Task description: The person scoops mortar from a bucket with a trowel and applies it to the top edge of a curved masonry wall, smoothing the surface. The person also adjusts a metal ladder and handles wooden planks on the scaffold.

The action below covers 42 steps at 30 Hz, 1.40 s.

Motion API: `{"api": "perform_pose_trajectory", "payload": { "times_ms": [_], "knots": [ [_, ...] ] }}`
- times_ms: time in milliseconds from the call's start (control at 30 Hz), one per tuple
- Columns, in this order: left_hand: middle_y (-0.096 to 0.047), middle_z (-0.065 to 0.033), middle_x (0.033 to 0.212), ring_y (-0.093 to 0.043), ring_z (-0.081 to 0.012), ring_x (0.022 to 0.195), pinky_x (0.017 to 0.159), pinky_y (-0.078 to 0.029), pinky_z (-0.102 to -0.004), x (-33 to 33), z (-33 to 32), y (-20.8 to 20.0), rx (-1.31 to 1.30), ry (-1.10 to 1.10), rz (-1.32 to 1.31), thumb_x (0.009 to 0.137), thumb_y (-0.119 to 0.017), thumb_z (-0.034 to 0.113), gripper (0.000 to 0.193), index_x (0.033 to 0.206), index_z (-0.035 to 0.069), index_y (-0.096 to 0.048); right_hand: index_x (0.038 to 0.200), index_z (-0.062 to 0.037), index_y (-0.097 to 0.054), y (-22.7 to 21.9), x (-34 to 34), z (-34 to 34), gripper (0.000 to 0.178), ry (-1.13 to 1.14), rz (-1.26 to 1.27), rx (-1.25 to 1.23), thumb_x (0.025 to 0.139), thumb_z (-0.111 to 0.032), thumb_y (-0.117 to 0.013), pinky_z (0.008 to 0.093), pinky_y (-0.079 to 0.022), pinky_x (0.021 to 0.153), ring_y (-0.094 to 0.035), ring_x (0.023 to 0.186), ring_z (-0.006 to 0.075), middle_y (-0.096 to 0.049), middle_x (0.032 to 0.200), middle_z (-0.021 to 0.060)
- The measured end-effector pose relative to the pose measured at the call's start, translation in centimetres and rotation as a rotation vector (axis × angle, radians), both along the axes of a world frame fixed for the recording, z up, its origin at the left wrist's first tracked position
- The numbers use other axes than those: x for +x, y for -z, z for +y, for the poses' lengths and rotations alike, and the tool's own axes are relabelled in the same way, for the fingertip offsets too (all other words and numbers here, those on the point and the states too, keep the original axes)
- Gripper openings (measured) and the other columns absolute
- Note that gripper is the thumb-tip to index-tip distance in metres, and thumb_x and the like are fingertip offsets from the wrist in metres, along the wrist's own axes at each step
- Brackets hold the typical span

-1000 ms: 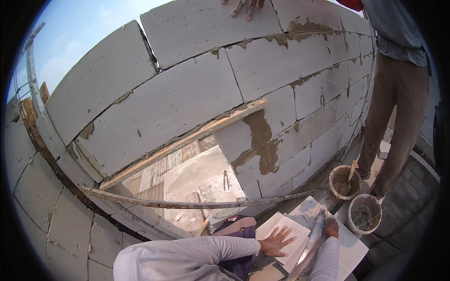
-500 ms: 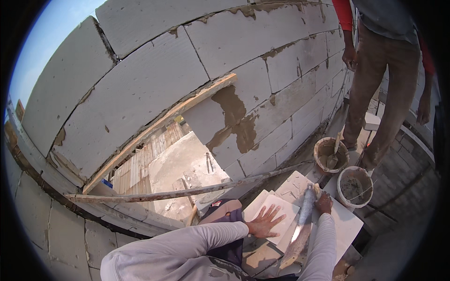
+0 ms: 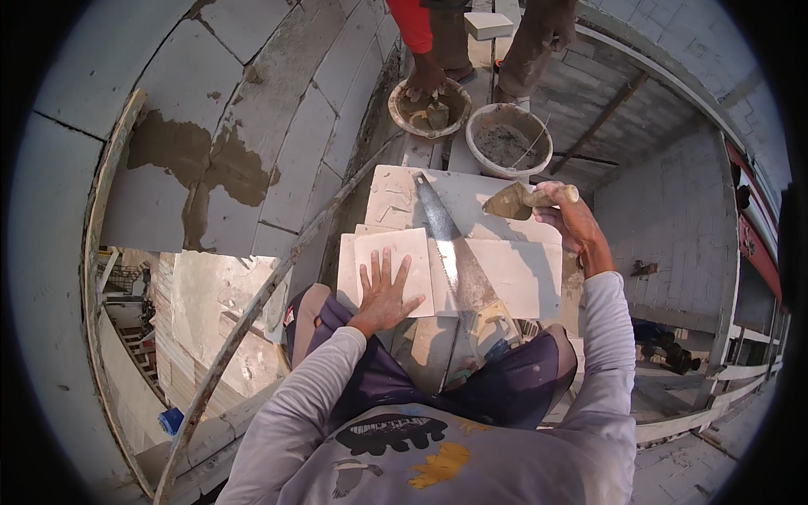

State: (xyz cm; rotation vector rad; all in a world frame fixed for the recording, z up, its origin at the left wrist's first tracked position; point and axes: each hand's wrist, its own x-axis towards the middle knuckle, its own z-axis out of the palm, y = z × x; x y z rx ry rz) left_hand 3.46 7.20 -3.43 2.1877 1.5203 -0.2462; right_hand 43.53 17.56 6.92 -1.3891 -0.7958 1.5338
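Note:
My left hand (image 3: 388,295) lies flat with fingers spread on a small square pale block (image 3: 418,269). In my right hand (image 3: 571,220) is a small trowel (image 3: 510,202), gripped by its wooden handle, its mortar-smeared blade pointing left above the pale blocks. Between my hands a handsaw (image 3: 450,244) rests on the blocks, its wooden handle (image 3: 492,326) toward me. Under these lies a larger pale block (image 3: 526,278), with another block (image 3: 391,189) behind it bearing mortar scraps.
Ahead stand two mortar buckets (image 3: 402,124) (image 3: 539,164). A co-worker's hand (image 3: 426,77) reaches into the left one, at a trowel (image 3: 437,115). A block wall (image 3: 295,126) rises at the left, with a wooden bar (image 3: 244,328) slanting before its opening.
My view has turned right. My right hand has moved from beside the saw's tip and holds the trowel up. The co-worker's hand has come down into the left bucket. My left hand stays flat.

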Motion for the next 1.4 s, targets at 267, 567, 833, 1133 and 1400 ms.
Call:
{"api": "perform_pose_trajectory", "payload": {
  "times_ms": [267,567,833,1133,1400],
  "knots": [
    [0.007,-0.0309,0.167,0.016,-0.051,0.153,0.117,0.01,-0.0683,-0.3,-0.3,-0.3,-0.042,-0.045,0.006,0.097,-0.043,0.071,0.096,0.166,0.015,-0.007,0.113,-0.0006,-0.061,-5.5,-2.0,1.7,0.028,0.102,-0.444,0.331,0.101,-0.026,-0.06,0.0304,-0.061,0.07,-0.072,0.085,0.0188,-0.069,0.102,0.0136],
    [0.003,-0.032,0.167,0.012,-0.0522,0.153,0.117,0.008,-0.0688,-0.3,-0.2,-0.3,0.021,-0.037,-0.016,0.097,-0.043,0.072,0.095,0.165,0.014,-0.011,0.112,-0.0035,-0.071,6.4,-2.8,19.1,0.035,-0.164,-1.389,0.482,0.092,-0.031,-0.065,0.0467,-0.057,0.087,-0.071,0.102,0.0379,-0.072,0.11,0.0232],
    [0.003,-0.0295,0.168,0.011,-0.0493,0.154,0.119,0.008,-0.0671,-0.3,-0.3,-0.6,-0.007,-0.069,-0.031,0.097,-0.045,0.07,0.092,0.166,0.018,-0.012,0.111,-0.0118,-0.076,13.8,-1.5,24.4,0.03,-0.66,-1.921,0.202,0.096,-0.023,-0.052,0.0459,-0.056,0.089,-0.071,0.108,0.0304,-0.075,0.114,0.0141],
    [0.002,-0.029,0.168,0.01,-0.0489,0.155,0.118,0.007,-0.0677,-0.5,-0.2,-0.2,-0.006,-0.056,-0.065,0.096,-0.049,0.069,0.094,0.166,0.018,-0.012,0.115,-0.0131,-0.076,14.7,-2.8,22.5,0.033,-0.728,-1.94,0.182,0.094,-0.029,-0.055,0.0458,-0.056,0.089,-0.072,0.108,0.0297,-0.074,0.118,0.0132],
    [0.001,-0.0272,0.169,0.008,-0.0482,0.155,0.119,0.005,-0.0671,0.0,0.3,-0.7,0.001,-0.044,-0.045,0.095,-0.05,0.07,0.094,0.165,0.02,-0.013,0.12,-0.0091,-0.074,12.8,-0.2,22.9,0.037,-0.642,-1.901,0.057,0.093,-0.026,-0.055,0.0443,-0.056,0.093,-0.069,0.115,0.032,-0.071,0.125,0.0146]
  ]
}}
